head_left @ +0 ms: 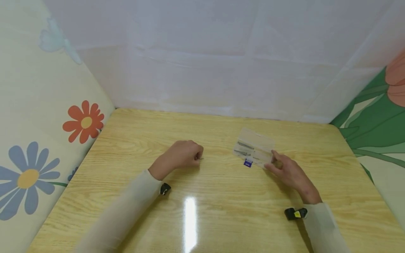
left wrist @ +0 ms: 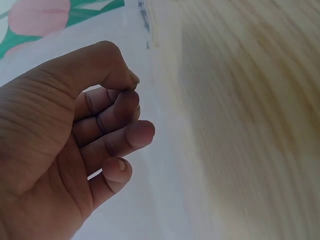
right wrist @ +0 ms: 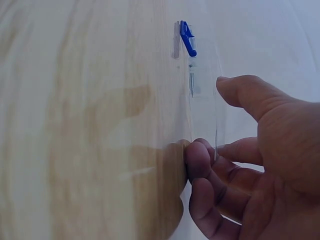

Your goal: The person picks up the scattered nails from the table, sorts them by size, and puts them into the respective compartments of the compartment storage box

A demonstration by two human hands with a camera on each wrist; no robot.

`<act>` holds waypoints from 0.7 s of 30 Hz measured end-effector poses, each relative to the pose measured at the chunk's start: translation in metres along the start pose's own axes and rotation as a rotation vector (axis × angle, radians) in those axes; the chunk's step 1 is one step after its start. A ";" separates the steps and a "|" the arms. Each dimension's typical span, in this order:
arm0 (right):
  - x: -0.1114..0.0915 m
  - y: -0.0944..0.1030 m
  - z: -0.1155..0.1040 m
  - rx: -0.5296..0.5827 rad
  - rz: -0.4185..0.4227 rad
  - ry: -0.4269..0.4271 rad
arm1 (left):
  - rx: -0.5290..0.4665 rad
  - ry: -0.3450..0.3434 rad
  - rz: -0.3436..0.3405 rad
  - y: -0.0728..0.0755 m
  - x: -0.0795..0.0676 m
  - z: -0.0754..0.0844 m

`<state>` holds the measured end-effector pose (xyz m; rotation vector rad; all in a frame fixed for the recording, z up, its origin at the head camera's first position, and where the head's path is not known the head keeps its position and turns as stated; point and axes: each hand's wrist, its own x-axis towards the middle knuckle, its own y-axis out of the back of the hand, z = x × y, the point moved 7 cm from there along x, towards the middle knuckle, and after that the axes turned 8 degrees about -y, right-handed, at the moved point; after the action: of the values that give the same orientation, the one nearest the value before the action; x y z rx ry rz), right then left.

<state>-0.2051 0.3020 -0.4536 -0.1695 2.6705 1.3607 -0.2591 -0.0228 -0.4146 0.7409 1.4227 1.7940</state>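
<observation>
Left of the table's middle, my left hand (head_left: 182,154) pinches a thin, dark, needle-like piece (head_left: 201,159) between thumb and forefinger. The left wrist view shows the thumb and forefinger tips of that hand (left wrist: 75,120) together, the other fingers loosely bent; the piece itself cannot be made out there. To the right, a flat clear plastic case (head_left: 265,144) with a blue latch (head_left: 248,163) is gripped at its right end by my right hand (head_left: 288,172). Several slim metal rods (head_left: 245,145) lie inside the case. In the right wrist view the case (right wrist: 205,117) appears edge-on.
The wooden table (head_left: 234,207) carries a bright light reflection at its front. A white cloth wall (head_left: 202,77) rises along the back edge. Flower-patterned panels stand at the left (head_left: 38,105) and right (head_left: 376,123).
</observation>
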 end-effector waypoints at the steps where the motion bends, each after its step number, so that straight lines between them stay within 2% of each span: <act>1: 0.000 0.000 0.000 -0.001 0.001 0.002 | 0.001 -0.010 -0.003 -0.001 0.005 0.003; 7: 0.000 0.000 0.001 0.001 -0.001 0.001 | -0.006 -0.059 -0.006 -0.005 0.030 0.021; 14: 0.000 0.000 0.001 -0.010 0.008 -0.005 | -0.001 -0.071 0.002 -0.005 0.058 0.030; 21: -0.001 0.002 -0.001 -0.019 0.002 -0.006 | 0.021 -0.128 -0.047 -0.011 0.086 0.047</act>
<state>-0.2043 0.3020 -0.4514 -0.1641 2.6546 1.3849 -0.2695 0.0750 -0.4146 0.8114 1.3653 1.6675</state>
